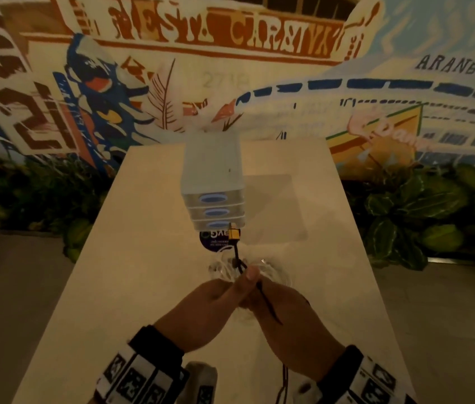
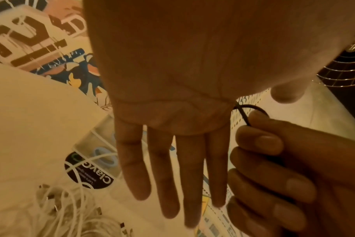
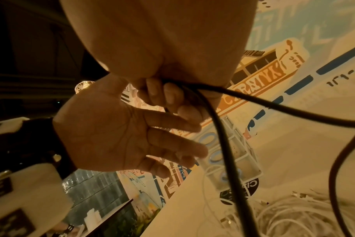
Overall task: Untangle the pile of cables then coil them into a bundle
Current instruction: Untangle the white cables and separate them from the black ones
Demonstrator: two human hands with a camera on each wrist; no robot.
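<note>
A black cable (image 1: pixel 237 252) with a yellow connector (image 1: pixel 233 234) sticks out past my hands over the table. My left hand (image 1: pixel 216 298) keeps its four fingers (image 2: pixel 168 168) straight, and the cable runs through the fork of thumb and index finger, under the thumb (image 1: pixel 252 274). My right hand (image 1: pixel 286 322) curls its fingers (image 3: pixel 172 97) round the same black cable (image 3: pixel 223 136), whose loose length loops to the right. The tangled white cables (image 1: pixel 227 271) lie on the table just beyond both hands, also low in the left wrist view (image 2: pixel 71 213).
A small white drawer unit (image 1: pixel 213 182) with blue handles stands on the pale table (image 1: pixel 143 287) beyond the pile, on a round dark sticker (image 1: pixel 214 242). A painted wall and green plants (image 1: pixel 422 211) lie behind the table. The black cable's tail (image 1: pixel 284 380) hangs near my right wrist.
</note>
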